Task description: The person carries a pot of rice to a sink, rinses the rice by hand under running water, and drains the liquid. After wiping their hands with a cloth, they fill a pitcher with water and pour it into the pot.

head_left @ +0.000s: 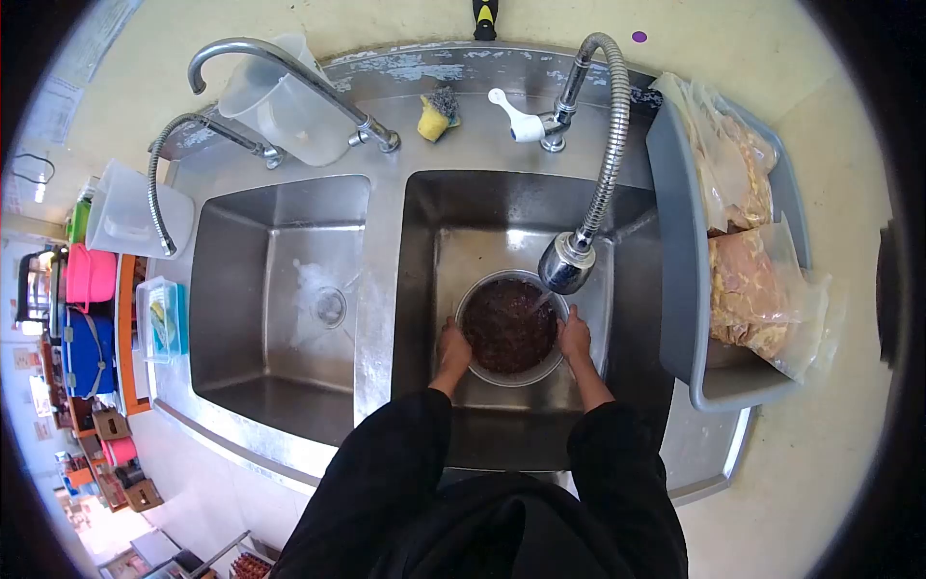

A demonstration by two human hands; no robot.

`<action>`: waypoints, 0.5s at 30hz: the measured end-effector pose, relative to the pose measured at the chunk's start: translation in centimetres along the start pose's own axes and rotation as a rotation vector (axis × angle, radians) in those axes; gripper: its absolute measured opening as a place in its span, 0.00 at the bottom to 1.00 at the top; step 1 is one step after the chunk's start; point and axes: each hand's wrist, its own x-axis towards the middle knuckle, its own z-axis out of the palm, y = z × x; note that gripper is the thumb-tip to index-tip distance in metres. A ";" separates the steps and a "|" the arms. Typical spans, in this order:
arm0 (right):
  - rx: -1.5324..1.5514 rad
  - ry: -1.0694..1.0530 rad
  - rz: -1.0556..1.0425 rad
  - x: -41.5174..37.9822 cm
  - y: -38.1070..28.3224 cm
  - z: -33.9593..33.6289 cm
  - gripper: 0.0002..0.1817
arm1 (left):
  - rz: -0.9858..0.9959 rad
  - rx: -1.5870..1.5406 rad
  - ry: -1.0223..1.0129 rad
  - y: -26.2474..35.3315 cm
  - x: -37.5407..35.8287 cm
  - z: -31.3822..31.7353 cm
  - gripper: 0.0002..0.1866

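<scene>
A round metal bowl [470,372] stands in the right sink basin [492,425], filled with dark reddish-brown contents under liquid. My left hand [453,349] grips the bowl's left side, and my right hand [575,340] holds its right side. Over the bowl's upper right edge hangs the spray head [566,263] of a flexible metal faucet, with a thin stream of water falling into the bowl. What the dark contents are cannot be made out.
Left of my hands lies a second basin [309,357]. A grey tub [683,289] with bagged meat [752,285] stands at the right. Behind are a white faucet handle [518,118], a yellow sponge [433,120], a curved faucet [318,77] and plastic containers [299,116].
</scene>
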 end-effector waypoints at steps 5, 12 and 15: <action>0.037 -0.029 -0.115 -0.8 0.1 -1.2 0.24 | 0.036 0.004 -0.100 -1.3 0.7 -1.0 0.18; 0.303 0.068 -0.282 -4.6 0.3 -4.9 0.16 | 0.300 -0.141 0.013 0.6 -5.1 -8.4 0.10; 0.315 0.061 -0.252 -8.4 -3.0 -9.9 0.11 | 0.268 -0.246 -0.044 2.1 -9.0 -13.7 0.07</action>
